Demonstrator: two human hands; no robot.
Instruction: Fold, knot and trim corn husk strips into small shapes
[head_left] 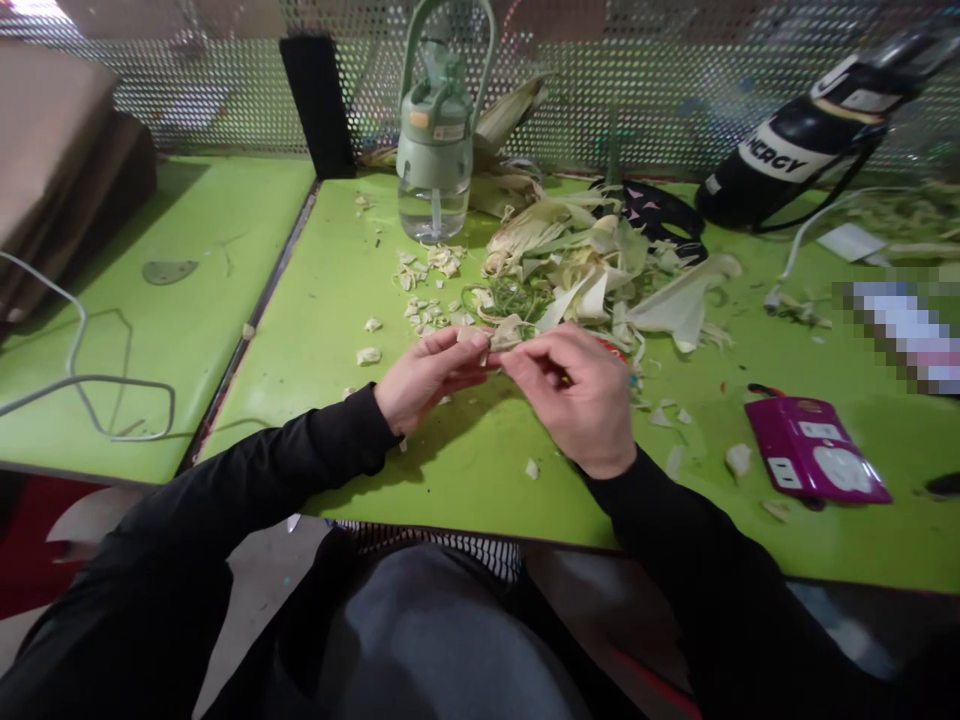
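Observation:
Over the front middle of the green table (337, 400), my two hands meet at a small pale piece of corn husk (510, 332). My left hand (427, 375) is closed, thumb and fingers pinching the piece. My right hand (581, 395) is curled, with its thumb and forefinger pressed together at the piece's near edge; the other fingers are folded in. Just beyond the hands lies a heap of pale corn husks (562, 255) with green threadlike strands. Small torn bits of husk (427, 315) are scattered to the left of the heap.
A green handled water bottle (436, 150) stands at the back, before a perforated metal screen (225, 90). A black bottle (787, 150) leans at the back right. A purple packet (817, 450) lies at right. Brown cardboard (67, 150) and a white cable (124, 378) are on the left.

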